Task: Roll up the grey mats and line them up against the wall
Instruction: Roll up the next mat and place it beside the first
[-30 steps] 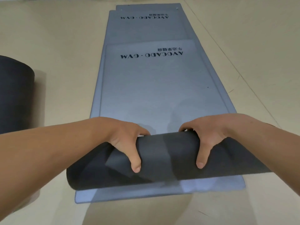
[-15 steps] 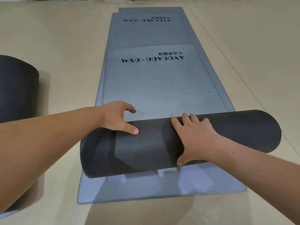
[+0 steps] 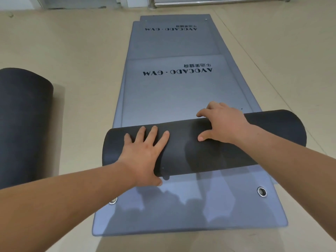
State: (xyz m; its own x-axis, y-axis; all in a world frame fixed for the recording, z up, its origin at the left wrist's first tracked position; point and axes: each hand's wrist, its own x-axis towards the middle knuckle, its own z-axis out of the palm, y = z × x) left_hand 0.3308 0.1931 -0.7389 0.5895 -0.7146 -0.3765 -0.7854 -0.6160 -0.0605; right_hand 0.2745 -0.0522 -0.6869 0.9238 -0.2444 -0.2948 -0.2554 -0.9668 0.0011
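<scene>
A stack of grey mats lies lengthwise on the floor, the top mat (image 3: 174, 95) printed "AVOCADO · GYM". Its near end is wound into a dark roll (image 3: 269, 135) lying across the stack. My left hand (image 3: 145, 153) presses flat on the roll's left part with fingers straight and spread. My right hand (image 3: 223, 124) rests on top of the roll near its middle, fingers reaching over the far side and thumb on the near side. The mat underneath (image 3: 181, 210) is uncovered in front of the roll, with metal eyelets at its near corners.
A finished dark mat roll (image 3: 23, 124) lies on the beige floor at the left. More flat grey mats (image 3: 172, 40) extend away beneath the top one. A wall base and a metal rail (image 3: 209, 3) run along the far edge of the room.
The roll has moved away from me along the mat and grown thicker. Both hands shifted from gripping the curled edge to lying on top of the roll. The lower mat's eyelets are uncovered.
</scene>
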